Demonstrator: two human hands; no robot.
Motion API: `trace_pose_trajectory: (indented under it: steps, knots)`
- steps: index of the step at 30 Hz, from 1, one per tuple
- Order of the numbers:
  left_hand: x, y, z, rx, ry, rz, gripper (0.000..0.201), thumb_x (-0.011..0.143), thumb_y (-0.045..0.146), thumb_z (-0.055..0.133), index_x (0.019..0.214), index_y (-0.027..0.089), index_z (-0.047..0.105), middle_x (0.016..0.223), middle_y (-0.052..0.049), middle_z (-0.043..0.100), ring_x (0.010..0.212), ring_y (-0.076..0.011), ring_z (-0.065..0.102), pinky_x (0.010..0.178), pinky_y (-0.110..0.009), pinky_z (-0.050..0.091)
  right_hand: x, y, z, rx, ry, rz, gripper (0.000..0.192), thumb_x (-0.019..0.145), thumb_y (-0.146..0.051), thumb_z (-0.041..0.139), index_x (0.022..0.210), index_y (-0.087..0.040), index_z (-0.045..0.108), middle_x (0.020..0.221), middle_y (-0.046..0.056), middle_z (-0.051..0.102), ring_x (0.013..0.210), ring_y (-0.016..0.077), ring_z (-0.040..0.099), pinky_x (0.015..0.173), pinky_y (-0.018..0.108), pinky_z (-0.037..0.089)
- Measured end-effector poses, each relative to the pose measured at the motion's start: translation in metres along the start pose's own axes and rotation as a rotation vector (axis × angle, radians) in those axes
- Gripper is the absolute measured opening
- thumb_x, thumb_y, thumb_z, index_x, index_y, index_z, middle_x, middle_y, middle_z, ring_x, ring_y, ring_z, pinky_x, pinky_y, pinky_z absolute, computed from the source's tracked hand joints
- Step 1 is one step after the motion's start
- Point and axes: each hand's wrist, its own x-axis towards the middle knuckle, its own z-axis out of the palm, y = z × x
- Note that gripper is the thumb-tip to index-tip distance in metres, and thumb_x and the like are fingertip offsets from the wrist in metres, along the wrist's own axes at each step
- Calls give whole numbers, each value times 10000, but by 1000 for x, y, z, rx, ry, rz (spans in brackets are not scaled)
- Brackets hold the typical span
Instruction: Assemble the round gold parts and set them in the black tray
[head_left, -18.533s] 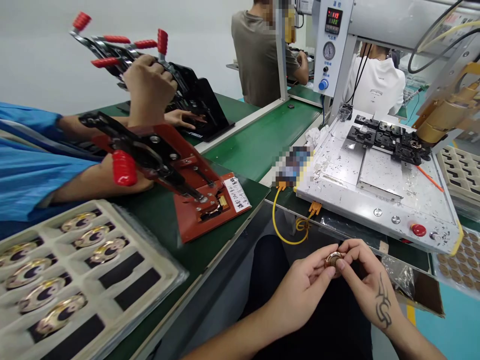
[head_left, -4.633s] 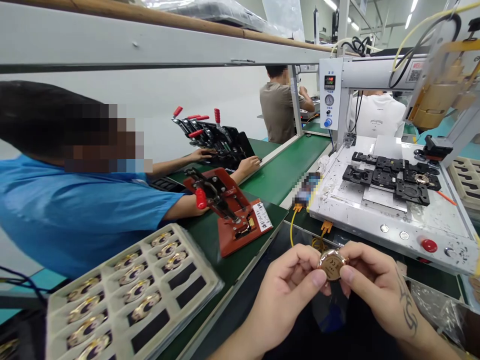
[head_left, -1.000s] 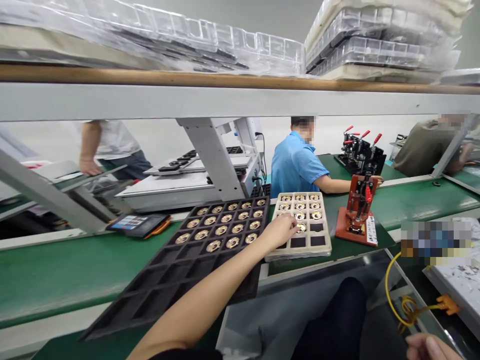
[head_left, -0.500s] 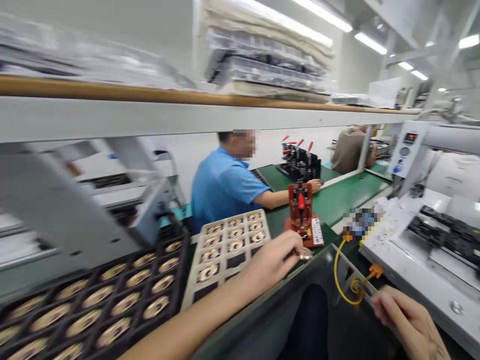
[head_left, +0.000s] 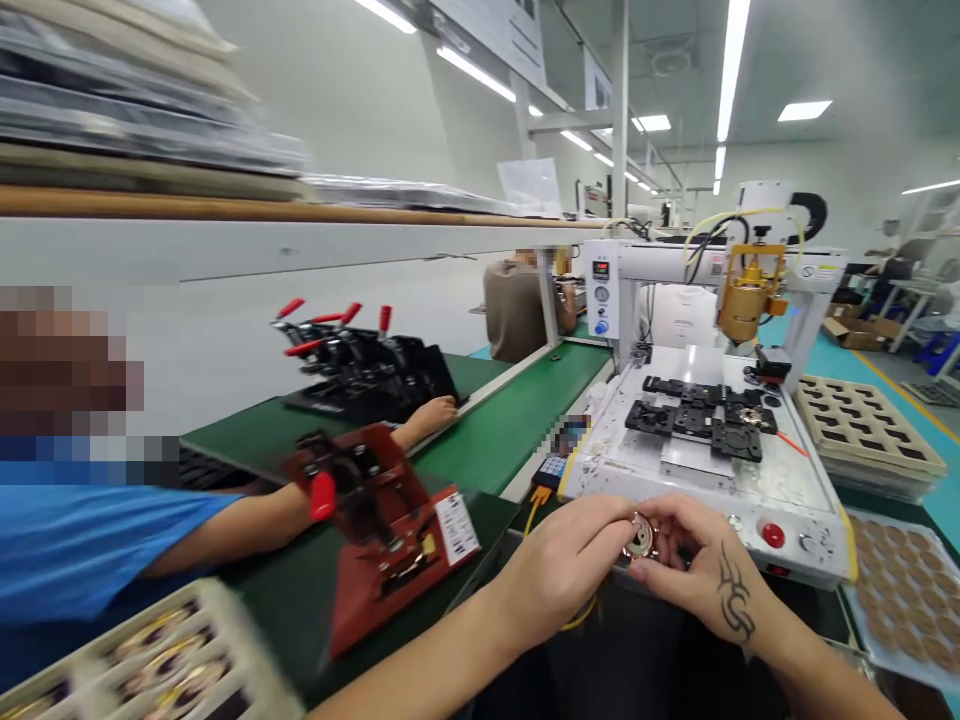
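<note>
My left hand (head_left: 559, 575) and my right hand (head_left: 701, 570) meet in front of me, low in the middle of the view. Both pinch a small round gold and black metal part (head_left: 641, 535) between their fingertips. The part hangs in the air just in front of the white machine bed (head_left: 675, 465), which carries several black fixtures (head_left: 701, 415). A beige tray (head_left: 150, 655) of similar gold parts lies at the lower left, blurred.
A red clamp jig (head_left: 382, 525) stands on the green belt (head_left: 510, 425) to my left. A co-worker in a blue shirt (head_left: 82, 545) sits at the left, reaching to black clamps (head_left: 360, 365). The gold dispensing head (head_left: 746, 295), stacked beige trays (head_left: 866, 435) and brown discs (head_left: 904, 585) lie right.
My left hand took a gold part from the beige tray and carried it right to my right hand. The view swung right from the trays to the machine.
</note>
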Motion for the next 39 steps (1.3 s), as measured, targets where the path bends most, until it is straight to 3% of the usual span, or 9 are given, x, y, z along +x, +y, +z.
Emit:
trace_pose_trajectory:
  steps: [4,8,12,15,20,24,29,34,39]
  knots:
    - [28,-16,37,-210,-81,-76,310,1083,157,565,1384,221,605,1236,-124,744,1132,-255,748,996,-375,636,-9,25,-39,-41,157,77,380,810,-281,846,1168,-221,734,805,-34,627,679,150,529,622,276,456]
    - [79,-52,61,-377,-188,-325,864,905,363,866,1626,268,398,1455,-155,663,1296,-329,694,1087,-494,609,-26,48,-95,-217,450,76,381,821,-349,807,1164,-203,728,772,-27,627,631,156,511,597,292,444]
    - [156,-88,101,-309,-303,-460,462,984,380,745,1392,181,658,1371,-152,719,1242,-325,708,1067,-475,599,-42,42,-143,-367,614,30,375,847,-365,795,1182,-208,733,749,-30,599,634,171,525,601,306,458]
    - [206,-102,147,-248,-422,-453,400,954,376,801,1261,129,730,1320,-170,737,1247,-336,694,1116,-494,558,-52,27,-163,-406,623,23,360,869,-373,786,1186,-211,739,776,-18,609,661,182,553,615,314,480]
    - [243,-113,199,-137,-655,-458,338,1021,384,759,1274,164,716,1377,-118,703,1249,-309,686,1073,-551,577,-79,23,-183,-393,631,105,429,909,-478,788,1245,-219,726,858,16,673,715,201,611,633,323,530]
    - [255,-125,208,-109,-827,-466,317,1044,388,736,1265,161,719,1296,-103,736,1132,-275,734,986,-494,630,-88,32,-203,-386,680,105,463,883,-533,806,1219,-223,735,927,44,727,777,226,659,665,345,575]
    - [269,-133,211,-82,-922,-470,306,1043,391,738,1240,156,728,1260,-96,751,1107,-269,745,972,-480,636,-58,30,-227,-424,608,72,461,889,-530,811,1203,-200,740,848,24,691,706,201,598,639,338,536]
    - [274,-119,214,-97,-880,-475,328,1047,370,733,1305,169,706,1330,-109,720,1143,-279,730,978,-483,637,-9,42,-235,-472,540,30,447,902,-558,776,1135,-179,733,805,10,618,695,199,543,630,333,469]
    - [262,-111,197,-186,-709,-477,321,1042,369,737,1286,162,716,1318,-99,726,1111,-277,736,941,-461,648,29,71,-233,-487,475,30,452,910,-602,709,1033,-167,693,820,25,633,715,197,572,649,331,479]
